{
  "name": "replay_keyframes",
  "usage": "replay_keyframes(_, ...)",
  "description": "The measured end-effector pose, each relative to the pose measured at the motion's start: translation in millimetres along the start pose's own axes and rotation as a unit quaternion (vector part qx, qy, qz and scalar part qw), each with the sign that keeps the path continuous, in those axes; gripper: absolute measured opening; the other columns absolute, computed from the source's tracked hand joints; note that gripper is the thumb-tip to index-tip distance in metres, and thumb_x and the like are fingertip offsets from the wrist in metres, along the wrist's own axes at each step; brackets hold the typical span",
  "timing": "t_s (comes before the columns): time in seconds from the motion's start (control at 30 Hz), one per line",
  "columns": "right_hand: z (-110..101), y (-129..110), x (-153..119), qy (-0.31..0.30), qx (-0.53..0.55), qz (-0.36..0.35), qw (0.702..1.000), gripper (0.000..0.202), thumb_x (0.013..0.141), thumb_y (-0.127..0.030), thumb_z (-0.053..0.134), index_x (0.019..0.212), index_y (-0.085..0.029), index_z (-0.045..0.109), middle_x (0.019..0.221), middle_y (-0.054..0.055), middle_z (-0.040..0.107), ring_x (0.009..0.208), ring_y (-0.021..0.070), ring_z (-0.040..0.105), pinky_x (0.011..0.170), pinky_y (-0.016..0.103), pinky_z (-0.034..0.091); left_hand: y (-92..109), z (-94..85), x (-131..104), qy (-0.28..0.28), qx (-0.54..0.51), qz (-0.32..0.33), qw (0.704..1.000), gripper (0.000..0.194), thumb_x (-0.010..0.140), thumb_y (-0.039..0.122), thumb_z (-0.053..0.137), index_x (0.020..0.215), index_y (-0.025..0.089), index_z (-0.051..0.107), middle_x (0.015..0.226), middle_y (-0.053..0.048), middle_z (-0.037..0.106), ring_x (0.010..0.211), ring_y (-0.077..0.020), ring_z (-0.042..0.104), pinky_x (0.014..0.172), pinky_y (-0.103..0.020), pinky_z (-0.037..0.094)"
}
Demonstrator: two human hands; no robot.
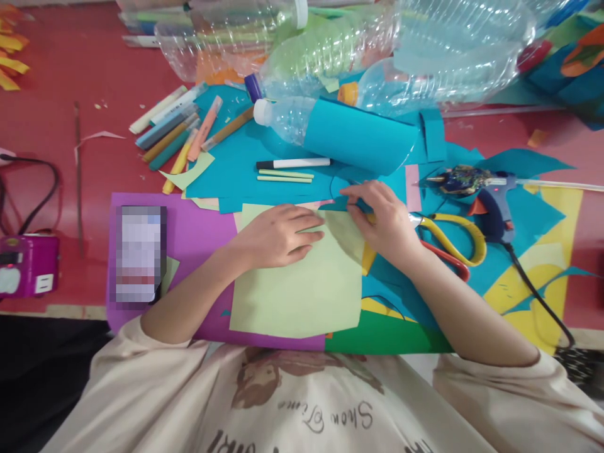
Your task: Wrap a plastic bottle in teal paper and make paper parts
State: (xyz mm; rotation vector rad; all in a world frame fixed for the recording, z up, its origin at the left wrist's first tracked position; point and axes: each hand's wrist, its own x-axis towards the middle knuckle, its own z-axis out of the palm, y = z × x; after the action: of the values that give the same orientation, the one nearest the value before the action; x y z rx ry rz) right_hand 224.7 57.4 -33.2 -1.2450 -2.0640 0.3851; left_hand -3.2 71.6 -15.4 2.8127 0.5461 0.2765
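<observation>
A pale green sheet of paper (292,289) lies in front of me, over purple and blue paper. My left hand (283,236) rests flat on its upper left part, fingers stretched out. At the sheet's upper right edge is my right hand (382,217), its thumb and fingertips drawn together; whatever is between them is too small to make out. Just beyond the fingers are two thin pale green strips (285,176) and a white marker with a black cap (292,163). Scissors with yellow and red handles (453,239) lie partly behind my right hand.
A bottle wrapped in blue paper (358,135) lies beyond my hands, with clear plastic bottles (330,50) behind it. Several markers (170,129) are at the left. A glue gun (495,201) with a black cord stands at the right. A phone (138,251) lies on the purple sheet (198,220).
</observation>
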Motion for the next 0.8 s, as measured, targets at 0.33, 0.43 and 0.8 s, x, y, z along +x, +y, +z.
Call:
replay_keyframes(0.33, -20, -20, 5, 0.37, -0.003, -0.043, 0.928, 0.012, 0.084, -0.015, 0.056, 0.083, -0.027, 0.056, 0.072, 0.003, 0.052, 0.068, 0.0192, 0.058, 0.063, 0.037, 0.05, 1, 5.9, 1, 0.007, -0.071, -0.079, 0.994, 0.033, 0.097, 0.029, 0.04, 0.117, 0.019, 0.063, 0.123, -0.011, 0.066, 0.122, -0.0249, 0.056, 0.103, -0.042, 0.043)
replay_keyframes(0.43, -19, -27, -2, 0.206, 0.01, -0.19, 0.96, 0.018, 0.083, -0.012, 0.053, 0.079, -0.029, 0.056, 0.069, 0.0, 0.056, 0.066, 0.0166, 0.062, 0.059, 0.033, 0.053, 4, 4.9, 2, 0.052, -0.199, -0.117, 0.972, 0.044, 0.098, 0.044, 0.03, 0.118, 0.02, 0.061, 0.118, -0.01, 0.068, 0.116, -0.0235, 0.059, 0.1, -0.038, 0.044)
replay_keyframes(0.8, -2, -51, -10, -0.008, 0.055, -0.344, 0.937, 0.018, 0.09, -0.009, 0.049, 0.085, -0.02, 0.063, 0.076, 0.003, 0.07, 0.086, 0.0173, 0.071, 0.078, 0.031, 0.063, 11, -7.1, 6, 0.127, -0.579, -0.368, 0.717, 0.038, 0.072, 0.052, 0.071, 0.065, 0.019, 0.052, 0.061, 0.004, 0.054, 0.058, -0.011, 0.053, 0.056, -0.025, 0.043)
